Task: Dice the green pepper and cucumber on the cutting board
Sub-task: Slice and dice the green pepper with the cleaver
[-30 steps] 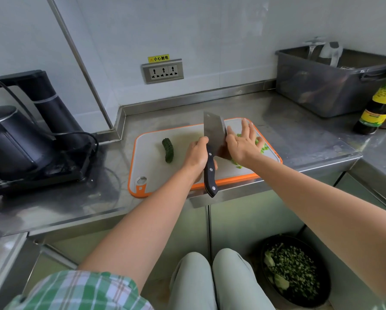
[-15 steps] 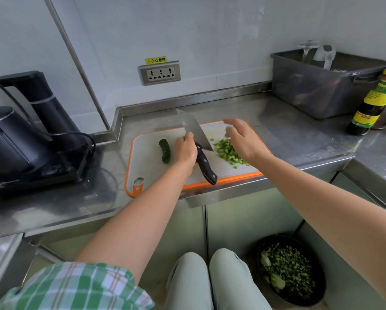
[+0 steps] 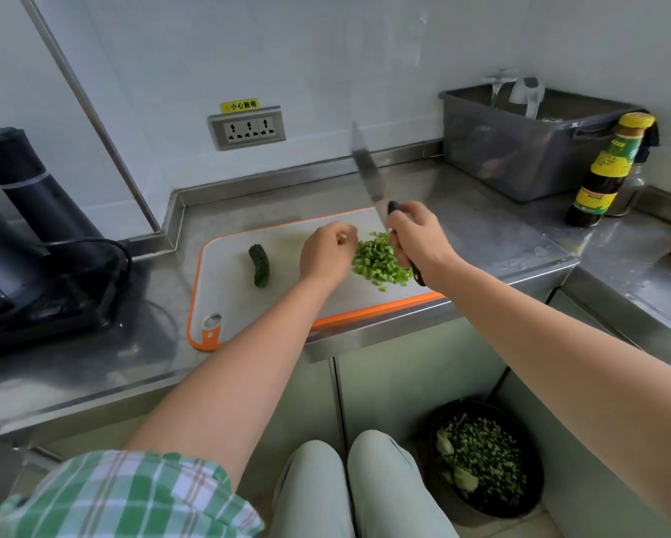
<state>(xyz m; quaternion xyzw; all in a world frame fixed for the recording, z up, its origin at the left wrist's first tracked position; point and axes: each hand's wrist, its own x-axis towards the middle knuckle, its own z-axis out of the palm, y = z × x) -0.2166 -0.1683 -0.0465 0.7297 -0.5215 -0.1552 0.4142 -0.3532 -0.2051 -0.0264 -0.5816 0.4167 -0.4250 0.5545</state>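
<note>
Our right hand (image 3: 415,242) grips the knife (image 3: 366,172), blade up; our left hand (image 3: 324,256) is curled, empty, beside the diced pepper (image 3: 378,262).

The camera rides on my head, facing forward and down. Its wide view takes in the bench (image 3: 481,242) from near.

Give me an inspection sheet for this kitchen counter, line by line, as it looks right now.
Surface: steel counter; cutting board at its front edge.
Job's things: diced green pepper piled on the board; cucumber piece uncut, apart to its left.
Clutter: sauce bottle and grey tub at right.
Grippers: right hand grips the knife, blade raised; left hand curled, nothing seen in it.
Cables: black cord by the black appliance.
Surroundings: wall socket; bowl of chopped greens on the floor.
</note>
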